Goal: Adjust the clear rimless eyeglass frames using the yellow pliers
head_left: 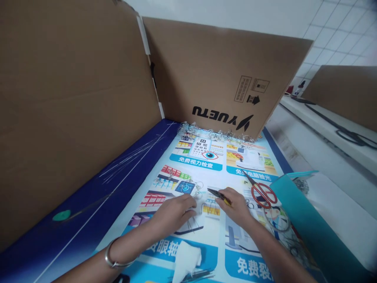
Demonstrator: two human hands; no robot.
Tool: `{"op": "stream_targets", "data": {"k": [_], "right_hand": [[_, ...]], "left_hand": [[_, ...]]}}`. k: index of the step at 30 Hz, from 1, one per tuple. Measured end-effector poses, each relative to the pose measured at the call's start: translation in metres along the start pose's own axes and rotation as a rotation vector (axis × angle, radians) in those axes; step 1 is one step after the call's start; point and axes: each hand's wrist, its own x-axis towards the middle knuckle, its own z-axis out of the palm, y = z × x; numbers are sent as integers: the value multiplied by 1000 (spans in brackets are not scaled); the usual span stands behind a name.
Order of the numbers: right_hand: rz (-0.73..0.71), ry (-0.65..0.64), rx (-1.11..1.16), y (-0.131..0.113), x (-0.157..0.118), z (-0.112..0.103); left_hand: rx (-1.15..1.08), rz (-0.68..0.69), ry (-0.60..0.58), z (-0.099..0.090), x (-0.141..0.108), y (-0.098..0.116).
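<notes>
My right hand [233, 203] is wrapped round a pair of pliers [219, 195] with dark jaws and a yellow-and-black handle; the jaws point left. Across from it, my left hand [180, 211] is closed in a pinch, and thin wires [193, 225] stick out below its fingers. Bent dark wire [209, 207] lies on the printed sheet between the hands. Just beyond the left fingertips are small clear loops or beads [198, 188], too fine to make out. Red-handled scissors [263, 194] rest beyond my right hand.
Cardboard panels [224, 70] wall the far and left sides. Wire pieces with clear bits [218, 135] line the far panel's foot. Straight wires [132, 155] and a green-ended tool [61, 215] lie left. A teal folder [312, 220], coiled wire [278, 220] and white tissue [187, 259] are nearby.
</notes>
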Motion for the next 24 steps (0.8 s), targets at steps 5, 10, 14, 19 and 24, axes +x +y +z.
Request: {"op": "stream_targets", "data": {"k": [5, 10, 14, 19, 24], "right_hand": [[-29, -11, -28, 0, 1, 0], [-56, -20, -64, -1, 2, -1], [-73, -21, -81, -4, 3, -3], [-110, -30, -117, -6, 5, -3], [-266, 15, -185, 8, 3, 4]], "left_hand": [[46, -65, -75, -7, -11, 8], [80, -94, -103, -3, -12, 12], [75, -104, -116, -6, -10, 13], [75, -99, -147, -6, -6, 9], [174, -67, -162, 10, -2, -1]]}}
